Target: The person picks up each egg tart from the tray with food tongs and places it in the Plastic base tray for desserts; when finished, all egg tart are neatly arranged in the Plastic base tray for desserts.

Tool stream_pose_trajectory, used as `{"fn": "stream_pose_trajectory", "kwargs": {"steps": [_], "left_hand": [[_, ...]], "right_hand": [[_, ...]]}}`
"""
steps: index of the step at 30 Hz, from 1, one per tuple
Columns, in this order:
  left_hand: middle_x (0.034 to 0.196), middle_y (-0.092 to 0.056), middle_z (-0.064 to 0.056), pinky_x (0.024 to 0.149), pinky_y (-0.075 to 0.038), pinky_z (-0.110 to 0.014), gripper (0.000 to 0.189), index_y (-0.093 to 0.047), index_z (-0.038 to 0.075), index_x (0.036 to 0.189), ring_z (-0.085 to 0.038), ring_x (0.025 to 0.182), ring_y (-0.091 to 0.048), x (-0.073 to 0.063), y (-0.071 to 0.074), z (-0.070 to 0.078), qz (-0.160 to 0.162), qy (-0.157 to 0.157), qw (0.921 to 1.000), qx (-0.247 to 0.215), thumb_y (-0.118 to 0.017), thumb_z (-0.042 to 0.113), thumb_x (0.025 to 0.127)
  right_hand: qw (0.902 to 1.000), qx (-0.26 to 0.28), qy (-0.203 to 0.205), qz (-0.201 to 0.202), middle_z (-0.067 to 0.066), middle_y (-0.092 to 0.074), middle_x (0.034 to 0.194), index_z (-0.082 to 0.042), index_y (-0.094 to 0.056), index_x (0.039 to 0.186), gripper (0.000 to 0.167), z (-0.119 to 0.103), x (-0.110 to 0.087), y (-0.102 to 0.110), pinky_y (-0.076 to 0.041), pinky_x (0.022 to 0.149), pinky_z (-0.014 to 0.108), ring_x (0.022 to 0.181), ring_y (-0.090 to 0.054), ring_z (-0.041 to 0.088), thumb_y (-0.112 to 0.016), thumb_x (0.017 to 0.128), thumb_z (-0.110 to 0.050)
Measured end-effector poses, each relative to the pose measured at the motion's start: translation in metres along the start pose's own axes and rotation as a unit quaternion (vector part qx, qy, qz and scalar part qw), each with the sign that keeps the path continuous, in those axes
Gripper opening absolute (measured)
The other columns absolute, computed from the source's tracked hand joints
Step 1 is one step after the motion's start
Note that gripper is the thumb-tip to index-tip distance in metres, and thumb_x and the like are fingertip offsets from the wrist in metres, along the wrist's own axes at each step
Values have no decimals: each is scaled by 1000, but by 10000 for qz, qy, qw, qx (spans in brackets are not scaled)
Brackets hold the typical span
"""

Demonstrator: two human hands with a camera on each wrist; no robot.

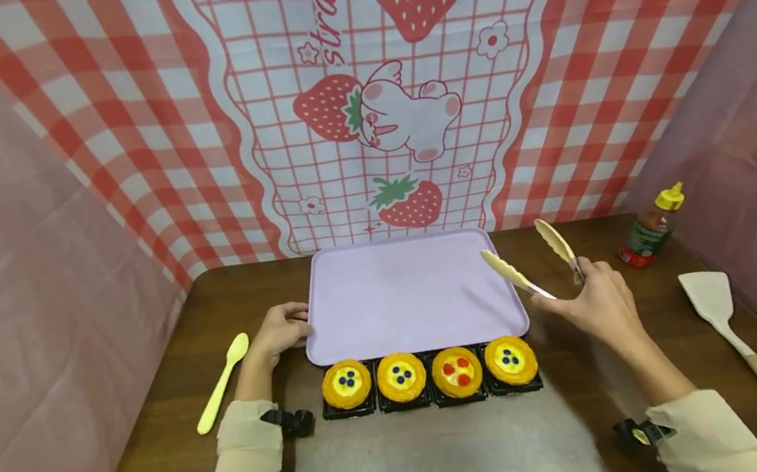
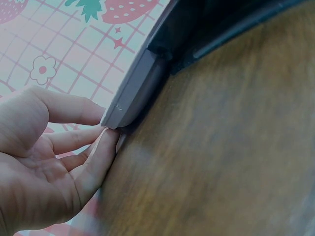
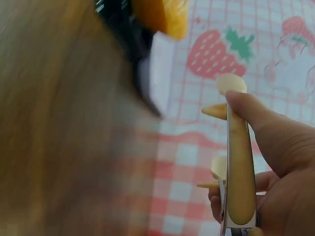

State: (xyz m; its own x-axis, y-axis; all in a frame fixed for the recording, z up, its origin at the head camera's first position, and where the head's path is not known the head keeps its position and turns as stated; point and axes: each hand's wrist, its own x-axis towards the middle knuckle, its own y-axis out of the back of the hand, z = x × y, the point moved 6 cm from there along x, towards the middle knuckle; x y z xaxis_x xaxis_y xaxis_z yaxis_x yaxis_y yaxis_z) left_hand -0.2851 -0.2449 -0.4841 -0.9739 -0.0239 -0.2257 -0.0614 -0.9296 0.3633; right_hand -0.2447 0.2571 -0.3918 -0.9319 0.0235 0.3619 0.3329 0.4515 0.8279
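Observation:
My left hand [image 1: 282, 331] pinches the left rim of a lilac tray [image 1: 412, 294], and the left wrist view shows the fingers [image 2: 101, 147] at that rim. In my right hand [image 1: 600, 301] is a pair of tongs [image 1: 512, 272] with cream tips, its arms spread apart beside the tray's right side. The tongs [image 3: 239, 167] hold nothing between their tips. Along the tray's near edge stands a row of egg tarts in black holders: three with blue berries, such as the leftmost tart [image 1: 346, 385], and one tart [image 1: 457, 372] with red pieces.
A pale yellow spoon [image 1: 224, 383] lies to the left on the wooden table [image 1: 162, 420]. On the right are a sauce bottle [image 1: 651, 230] with a yellow cap and a spatula [image 1: 722, 307] with a wooden handle. A strawberry-print cloth [image 1: 403, 141] hangs behind the tray.

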Motion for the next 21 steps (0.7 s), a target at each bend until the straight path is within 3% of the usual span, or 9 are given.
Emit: {"fn": "stream_pose_trajectory", "kwargs": {"steps": [5,8,15,21], "left_hand": [[112,-57,-22,73,-58,-37,52,-54,-9,131,-24,87,-61,2,0,-1,7,12,10000,8,-68,-5,81],[112,-57,-22,72,-58,-37,52,-54,-9,131,-24,87,-61,2,-1,-1,4,2,10000,-8,-68,-5,81],[114,-56,-22,71,-58,-36,53,-53,-9,133,-25,89,-60,2,-1,-2,4,26,10000,42,-67,-5,82],[112,-57,-22,72,-58,-37,52,-54,-9,132,-25,88,-60,2,0,-3,5,23,10000,36,-68,-5,81]], "right_hand": [[9991,-119,-402,48,33,-52,95,19,-53,114,89,25,0,-7,-40,71,58,84,-48,51,-86,68,-49],[9979,-96,-640,-19,35,-51,96,21,-51,116,90,36,-1,-13,-39,72,58,86,-47,52,-85,70,-49],[9884,296,-1374,-575,37,-46,102,21,-47,121,94,53,-4,-31,-40,77,62,95,-43,57,-76,77,-57],[9792,472,-1697,-1003,47,-35,118,23,-28,139,110,57,-8,-44,-35,88,68,110,-32,62,-72,81,-60]]}}
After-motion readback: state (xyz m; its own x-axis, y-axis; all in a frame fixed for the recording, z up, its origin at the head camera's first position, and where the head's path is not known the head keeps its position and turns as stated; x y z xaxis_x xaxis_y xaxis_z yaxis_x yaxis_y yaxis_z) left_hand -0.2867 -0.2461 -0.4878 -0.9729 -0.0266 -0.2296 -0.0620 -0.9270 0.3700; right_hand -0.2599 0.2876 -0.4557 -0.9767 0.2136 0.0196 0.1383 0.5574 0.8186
